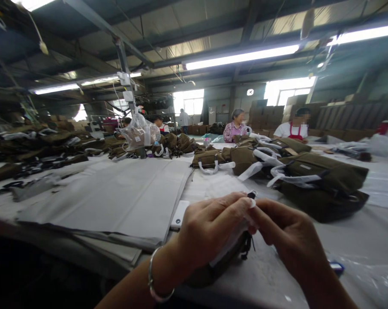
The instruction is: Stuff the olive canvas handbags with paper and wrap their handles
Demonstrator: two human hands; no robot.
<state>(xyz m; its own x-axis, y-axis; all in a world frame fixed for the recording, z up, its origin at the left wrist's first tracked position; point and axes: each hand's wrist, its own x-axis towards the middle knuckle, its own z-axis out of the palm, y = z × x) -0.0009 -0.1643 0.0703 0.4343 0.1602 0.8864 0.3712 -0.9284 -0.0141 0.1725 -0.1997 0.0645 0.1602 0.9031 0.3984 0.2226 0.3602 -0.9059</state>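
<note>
My left hand [209,223], with a silver bangle at its wrist, and my right hand [287,227] meet fingertip to fingertip above the table. Between their closed fingers a black strap end [251,195] with a small metal ring pokes up, with a bit of white wrapping [252,203] against it. White wrapping also runs down behind my left fingers. An olive-brown bag [203,274] with black cords lies under my hands, largely hidden by my left arm. Which finger presses on the strap and which on the wrapping is hard to make out.
A stack of large white sheets [116,193] lies to the left, with a white phone-like object [180,213] at its edge. Olive bags [322,176] with white-wrapped handles are heaped ahead right. Clear plastic [370,274] covers the right front. Two co-workers [235,128] sit across the table.
</note>
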